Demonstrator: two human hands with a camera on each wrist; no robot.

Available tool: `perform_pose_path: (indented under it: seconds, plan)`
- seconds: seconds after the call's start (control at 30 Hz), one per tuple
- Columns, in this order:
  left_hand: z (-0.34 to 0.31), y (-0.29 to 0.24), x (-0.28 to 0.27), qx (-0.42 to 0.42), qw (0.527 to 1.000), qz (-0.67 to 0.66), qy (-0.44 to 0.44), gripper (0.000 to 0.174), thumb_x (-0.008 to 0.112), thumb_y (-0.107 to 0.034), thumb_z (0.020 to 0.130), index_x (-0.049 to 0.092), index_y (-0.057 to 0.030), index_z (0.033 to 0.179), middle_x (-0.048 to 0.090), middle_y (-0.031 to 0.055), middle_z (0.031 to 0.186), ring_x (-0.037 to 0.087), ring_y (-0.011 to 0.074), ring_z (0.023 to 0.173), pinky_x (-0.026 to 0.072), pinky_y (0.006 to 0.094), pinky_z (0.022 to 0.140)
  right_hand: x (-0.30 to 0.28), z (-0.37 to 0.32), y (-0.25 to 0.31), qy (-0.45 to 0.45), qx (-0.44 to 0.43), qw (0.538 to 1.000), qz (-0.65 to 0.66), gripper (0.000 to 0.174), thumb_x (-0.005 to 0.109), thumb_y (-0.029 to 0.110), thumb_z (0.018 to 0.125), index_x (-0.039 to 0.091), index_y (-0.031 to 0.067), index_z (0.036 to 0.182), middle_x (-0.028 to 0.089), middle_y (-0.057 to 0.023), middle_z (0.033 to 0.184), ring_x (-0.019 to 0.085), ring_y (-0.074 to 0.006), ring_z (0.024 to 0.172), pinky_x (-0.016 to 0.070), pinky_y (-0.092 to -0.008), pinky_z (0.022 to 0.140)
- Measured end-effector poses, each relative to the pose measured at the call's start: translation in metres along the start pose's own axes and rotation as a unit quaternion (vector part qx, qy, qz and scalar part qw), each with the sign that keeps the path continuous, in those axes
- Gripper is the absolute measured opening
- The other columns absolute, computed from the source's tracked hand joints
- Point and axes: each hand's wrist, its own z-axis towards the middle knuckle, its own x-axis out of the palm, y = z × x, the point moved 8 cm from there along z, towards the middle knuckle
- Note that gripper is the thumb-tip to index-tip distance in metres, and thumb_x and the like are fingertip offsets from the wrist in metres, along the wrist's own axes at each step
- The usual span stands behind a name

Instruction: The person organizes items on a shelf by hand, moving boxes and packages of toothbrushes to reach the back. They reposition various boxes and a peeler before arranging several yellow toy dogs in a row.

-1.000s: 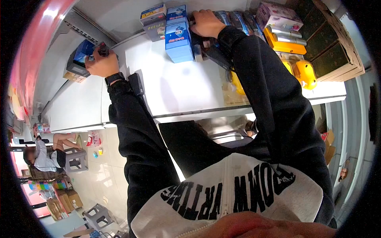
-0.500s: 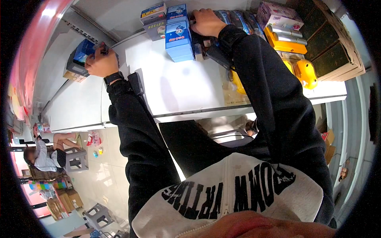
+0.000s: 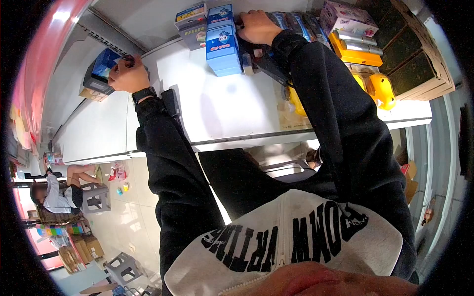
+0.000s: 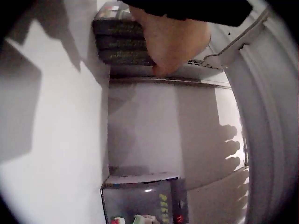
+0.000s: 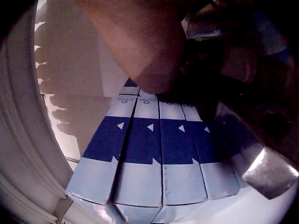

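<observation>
My left hand is at the left end of the shelf, fingers curled, with a small dark object between thumb and fingers; its kind is not clear. Just beside it stands a stack of dark boxes with blue on one face. My right hand reaches down at the back of the shelf, its fingertips mostly hidden among dark packages. Close by its thumb side is a row of blue-and-white boxes, which the right wrist view shows side by side as narrow cartons.
A dark peeler box stands behind the blue boxes. To the right are blue packs, a purple box, a yellow tray with silver cylinders, yellow figures and a large brown carton. Another person sits far left.
My left hand has shifted very slightly to the right and turned a little beside the dark boxes. The right hand stays almost where it was.
</observation>
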Motion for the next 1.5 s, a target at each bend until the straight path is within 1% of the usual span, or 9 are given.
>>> perform_pose_path:
  seconds: [0.13, 0.33, 0.53, 0.63, 1.03, 1.17, 1.27, 1.37, 1.5]
  plan:
    - [-0.002, 0.005, 0.006, -0.012, 0.999, -0.032, 0.017, 0.022, 0.080, -0.031, 0.059, 0.062, -0.0177, 0.062, 0.061, 0.0076, 0.086, 0.056, 0.0332, 0.086, 0.0410, 0.0465, 0.070, 0.004, 0.003, 0.000, -0.013, -0.044, 0.999, 0.020, 0.052, 0.062, 0.034, 0.077, 0.061, -0.0042, 0.113, 0.062, -0.0306, 0.109, 0.060, -0.0456, 0.103, 0.0488, -0.0501, 0.092]
    - [-0.001, -0.010, -0.008, -0.023, 0.999, 0.032, 0.009, 0.016, 0.074, -0.034, 0.065, 0.065, -0.0200, 0.063, 0.062, 0.0063, 0.095, 0.054, 0.0337, 0.102, 0.0296, 0.0672, 0.095, 0.006, 0.005, -0.003, 0.004, -0.030, 0.999, 0.028, 0.053, 0.062, 0.034, 0.076, 0.061, -0.0038, 0.113, 0.062, -0.0302, 0.109, 0.060, -0.0453, 0.102, 0.0486, -0.0507, 0.092]
    - [0.006, -0.038, -0.016, 0.085, 0.996, 0.031, 0.005, 0.011, 0.069, -0.028, 0.067, 0.066, -0.0176, 0.063, 0.061, 0.0098, 0.101, 0.049, 0.0352, 0.117, 0.0212, 0.0748, 0.099, 0.011, 0.007, -0.005, 0.001, -0.022, 0.999, 0.036, 0.054, 0.062, 0.033, 0.076, 0.060, -0.0036, 0.115, 0.061, -0.0302, 0.111, 0.059, -0.0461, 0.104, 0.0487, -0.0507, 0.092]
    - [0.013, -0.061, -0.029, 0.107, 0.994, 0.016, 0.020, 0.011, 0.068, -0.026, 0.066, 0.065, -0.0148, 0.064, 0.062, 0.0112, 0.105, 0.050, 0.0349, 0.116, 0.0229, 0.0717, 0.101, 0.003, 0.004, -0.001, -0.026, -0.018, 0.999, 0.002, 0.040, 0.061, 0.026, 0.079, 0.063, -0.0004, 0.109, 0.066, -0.0226, 0.103, 0.061, -0.0384, 0.101, 0.0456, -0.0449, 0.093]
    - [0.010, -0.174, -0.072, 0.169, 0.925, -0.334, 0.066, 0.025, 0.071, -0.022, 0.071, 0.056, -0.0105, 0.056, 0.064, 0.0086, 0.098, 0.058, 0.0302, 0.097, 0.0439, 0.0438, 0.079, 0.005, 0.003, -0.002, -0.016, -0.036, 0.999, 0.037, 0.049, 0.060, 0.033, 0.078, 0.064, -0.0036, 0.110, 0.061, -0.0314, 0.109, 0.057, -0.0486, 0.105, 0.0471, -0.0532, 0.093]
    - [0.003, -0.146, -0.045, 0.117, 0.926, -0.329, 0.144, 0.027, 0.075, -0.029, 0.073, 0.061, -0.0067, 0.079, 0.062, 0.0127, 0.094, 0.061, 0.0341, 0.092, 0.0481, 0.0407, 0.076, 0.013, 0.005, -0.005, -0.008, -0.027, 0.999, 0.027, 0.046, 0.060, 0.032, 0.079, 0.064, -0.0025, 0.109, 0.062, -0.0287, 0.107, 0.057, -0.0455, 0.105, 0.0464, -0.0508, 0.093]
    - [-0.003, -0.133, -0.037, 0.124, 0.919, -0.344, 0.148, 0.055, 0.076, -0.037, 0.074, 0.058, -0.0026, 0.113, 0.061, 0.0162, 0.088, 0.061, 0.0364, 0.089, 0.0491, 0.0461, 0.077, 0.002, 0.000, -0.001, -0.017, -0.035, 0.999, 0.001, 0.041, 0.061, 0.029, 0.080, 0.062, -0.0033, 0.106, 0.064, -0.0247, 0.101, 0.059, -0.0403, 0.100, 0.0455, -0.0460, 0.091]
    - [-0.018, -0.123, -0.018, 0.041, 0.890, -0.322, 0.320, 0.088, 0.078, -0.043, 0.071, 0.041, 0.0023, 0.136, 0.062, 0.0247, 0.099, 0.062, 0.0388, 0.095, 0.0505, 0.0469, 0.081, -0.003, -0.003, 0.001, -0.010, -0.022, 1.000, 0.007, 0.041, 0.061, 0.029, 0.080, 0.062, -0.0038, 0.104, 0.064, -0.0254, 0.100, 0.059, -0.0406, 0.100, 0.0452, -0.0457, 0.092]
    - [-0.028, -0.130, -0.010, 0.044, 0.849, -0.317, 0.420, 0.108, 0.083, -0.045, 0.064, 0.029, 0.0071, 0.142, 0.063, 0.0293, 0.110, 0.066, 0.0393, 0.098, 0.0539, 0.0421, 0.081, -0.001, -0.001, 0.002, -0.013, -0.048, 0.999, -0.004, 0.041, 0.062, 0.029, 0.080, 0.062, -0.0043, 0.104, 0.064, -0.0257, 0.100, 0.059, -0.0407, 0.099, 0.0446, -0.0457, 0.092]
